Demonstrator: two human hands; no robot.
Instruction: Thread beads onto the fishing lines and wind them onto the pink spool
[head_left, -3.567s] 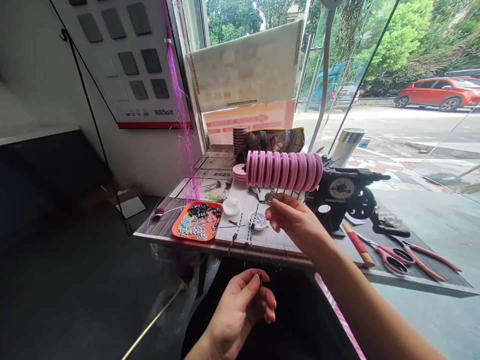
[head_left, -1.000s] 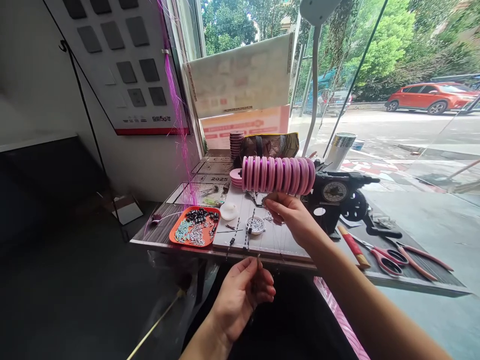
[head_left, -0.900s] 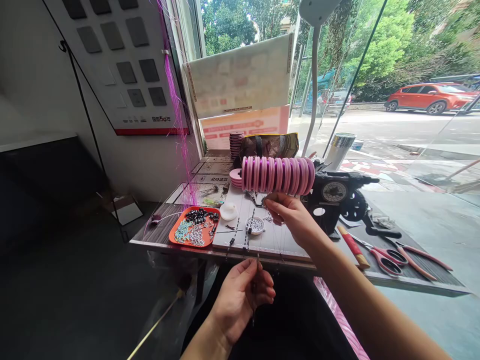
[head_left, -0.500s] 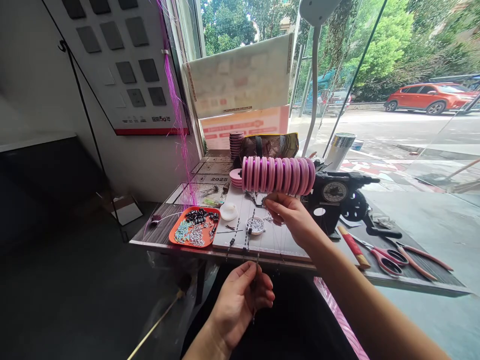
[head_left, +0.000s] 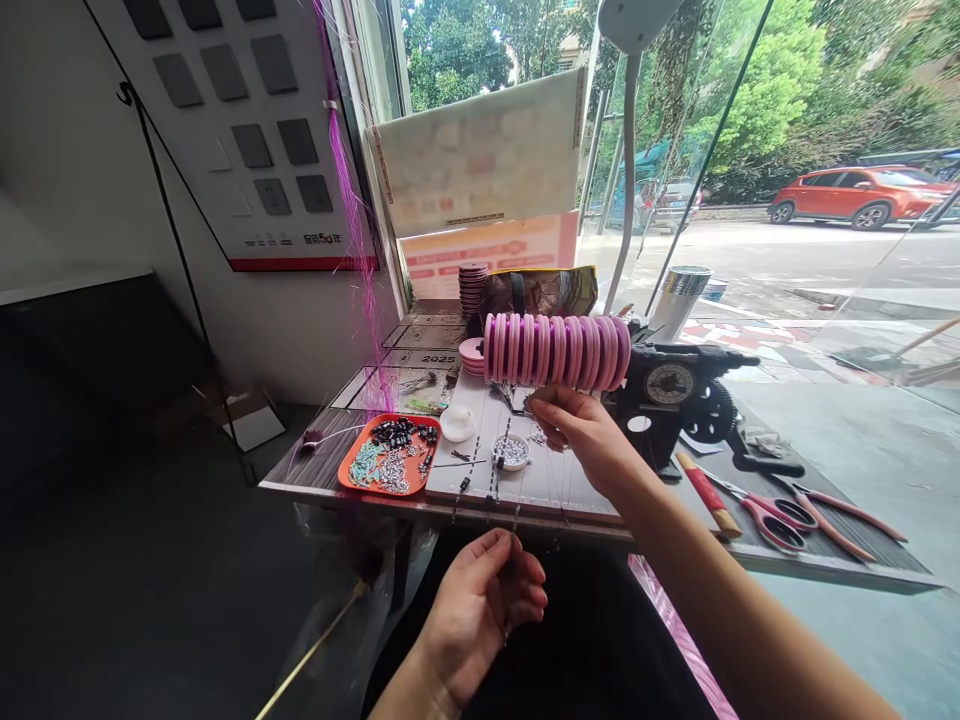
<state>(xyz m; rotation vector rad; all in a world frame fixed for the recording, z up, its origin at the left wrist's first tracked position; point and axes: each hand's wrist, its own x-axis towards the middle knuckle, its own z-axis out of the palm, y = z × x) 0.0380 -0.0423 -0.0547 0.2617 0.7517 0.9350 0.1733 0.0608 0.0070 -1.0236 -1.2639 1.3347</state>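
Low in front of the board's edge, my left hand (head_left: 487, 600) is closed in a pinch on a thin line, its other fingers loosely curled. My right hand (head_left: 574, 430) pinches thin line just beneath a row of pink spools (head_left: 559, 352); its fingertips are partly hidden. Several fine strands with small black stoppers (head_left: 465, 484) hang over the pale board (head_left: 450, 483) beside my hands. Between them and my right hand, a small white dish (head_left: 511, 465) holds silvery beads. To the left, an orange tray (head_left: 346, 472) carries black, green and silver small parts.
The spools sit on a black crank winder (head_left: 667, 385). Right of it lie a red-and-yellow stick (head_left: 706, 495), scissors (head_left: 776, 520) and pliers (head_left: 840, 520). A white lid (head_left: 457, 424) is by the tray. Behind stand stacked spools (head_left: 472, 290) and a dark mesh bag (head_left: 536, 292).
My left hand has shifted very slightly, with its fingertips a touch lower and to the left. My right hand stays where it was.
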